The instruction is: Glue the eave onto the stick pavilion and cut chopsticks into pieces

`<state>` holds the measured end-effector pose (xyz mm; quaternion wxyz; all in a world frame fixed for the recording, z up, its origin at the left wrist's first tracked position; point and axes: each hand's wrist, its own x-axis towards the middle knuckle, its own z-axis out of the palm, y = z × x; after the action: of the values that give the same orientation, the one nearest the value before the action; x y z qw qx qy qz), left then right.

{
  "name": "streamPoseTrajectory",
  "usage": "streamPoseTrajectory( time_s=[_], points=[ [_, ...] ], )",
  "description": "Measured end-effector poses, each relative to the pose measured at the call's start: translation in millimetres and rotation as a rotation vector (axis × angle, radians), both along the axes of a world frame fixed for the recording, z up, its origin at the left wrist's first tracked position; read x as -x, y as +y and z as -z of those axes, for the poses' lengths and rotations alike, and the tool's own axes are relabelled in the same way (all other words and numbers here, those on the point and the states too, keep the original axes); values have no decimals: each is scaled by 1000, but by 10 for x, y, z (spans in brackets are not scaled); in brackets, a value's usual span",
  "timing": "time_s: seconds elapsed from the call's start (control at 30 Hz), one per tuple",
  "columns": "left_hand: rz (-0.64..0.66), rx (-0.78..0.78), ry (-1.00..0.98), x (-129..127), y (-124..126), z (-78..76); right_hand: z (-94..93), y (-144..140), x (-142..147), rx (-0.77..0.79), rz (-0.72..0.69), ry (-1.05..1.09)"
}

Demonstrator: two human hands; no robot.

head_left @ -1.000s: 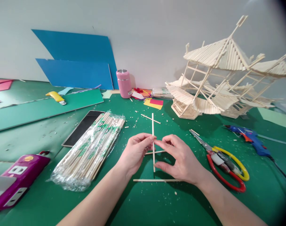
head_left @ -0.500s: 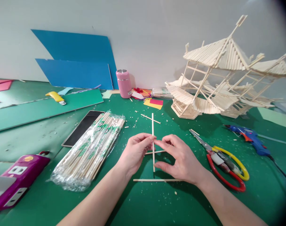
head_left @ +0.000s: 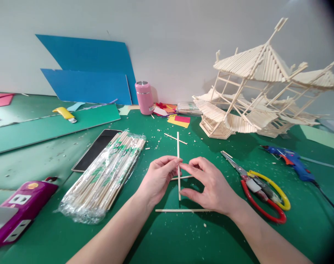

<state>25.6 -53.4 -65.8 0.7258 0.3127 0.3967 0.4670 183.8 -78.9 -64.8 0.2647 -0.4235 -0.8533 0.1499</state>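
Note:
A thin wooden stick (head_left: pixel 178 145) points away from me, roughly lengthwise, between my hands. My left hand (head_left: pixel 160 176) pinches it near the middle between thumb and fingertips. My right hand (head_left: pixel 209 185) has its index finger on the stick by the left fingertips and its thumb against the stick's near end. Partly behind the fingers, a second stick (head_left: pixel 186 177) lies crosswise. Another loose stick (head_left: pixel 180 210) lies crosswise on the green tabletop nearer to me, its right end by my right wrist.
Left are bagged chopsticks (head_left: pixel 105 176), a dark flat slab (head_left: pixel 91 154), a purple power strip (head_left: pixel 24 209) and a yellow cutter (head_left: pixel 64 113). Right are scissors (head_left: pixel 266 198) and a blue glue gun (head_left: pixel 290 161). A wooden stick pavilion (head_left: pixel 244 91) and a pink flask (head_left: pixel 144 98) stand behind.
Almost nothing differs. Both hands keep the same hold on the stick, and the whole view has shifted only very slightly.

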Motion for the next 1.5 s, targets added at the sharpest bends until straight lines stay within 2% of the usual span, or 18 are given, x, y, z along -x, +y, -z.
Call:
streamPoseTrajectory(
  time_s=[0.53,0.67,0.73,0.83,0.93,1.0,1.23,1.5],
  points=[
    [-4,-2,7,2,9,-1,-6,0,-5,-10,3,3],
    [-8,-9,0,8,4,-11,-33,-15,-6,4,24,107],
    [-11,-8,-6,13,2,-19,-47,-33,12,58,74,188],
    [-28,-9,-26,15,-4,-40,-53,-70,82,229,125,292],
    [-30,0,-52,6,-22,-68,-33,-106,188,453,76,410],
    [-10,18,-63,-4,-40,-79,-11,-122,249,539,54,475],
    [78,36,-96,-36,-87,-62,25,-149,270,521,77,515],
    [98,47,-93,-48,-79,-57,16,-145,252,525,83,524]
  ],
)
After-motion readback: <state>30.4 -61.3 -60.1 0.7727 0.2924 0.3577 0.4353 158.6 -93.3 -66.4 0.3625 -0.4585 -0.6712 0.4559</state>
